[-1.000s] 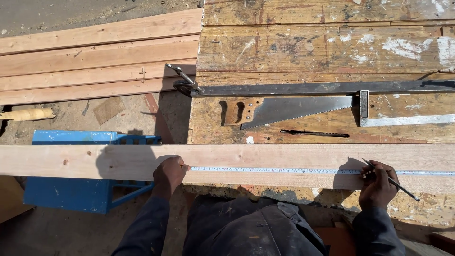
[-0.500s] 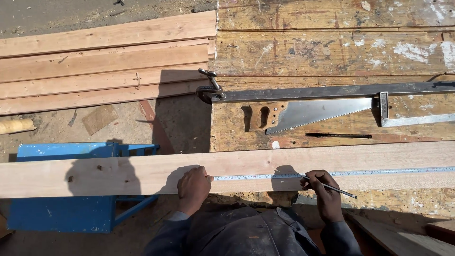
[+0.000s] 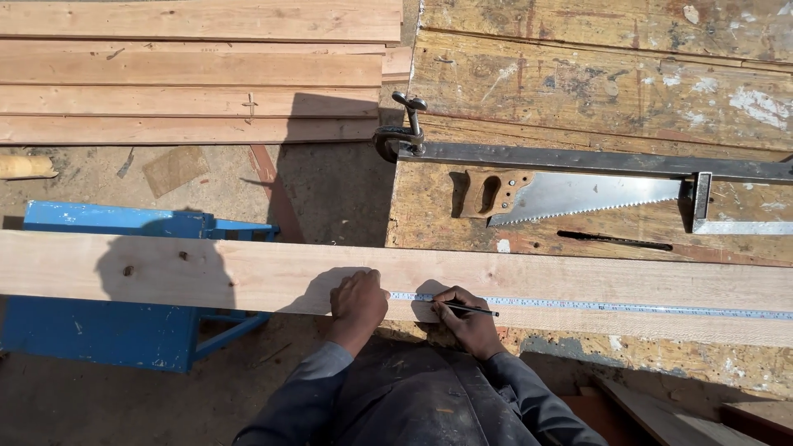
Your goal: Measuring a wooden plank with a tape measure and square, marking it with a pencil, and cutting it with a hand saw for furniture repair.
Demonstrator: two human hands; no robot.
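Both hands (image 3: pixel 358 304) (image 3: pixel 467 320) closer — pencil (image 3: pixel 472 310) on plank (image 3: pixel 206 272).

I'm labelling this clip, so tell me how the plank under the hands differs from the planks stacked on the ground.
The plank under the hands lies alone, bridging the blue stand and the workbench; the stacked planks lie side by side on the ground. It carries a tape measure, with the left hand and right hand on it; the stack is untouched. Both are pale, bare wood.
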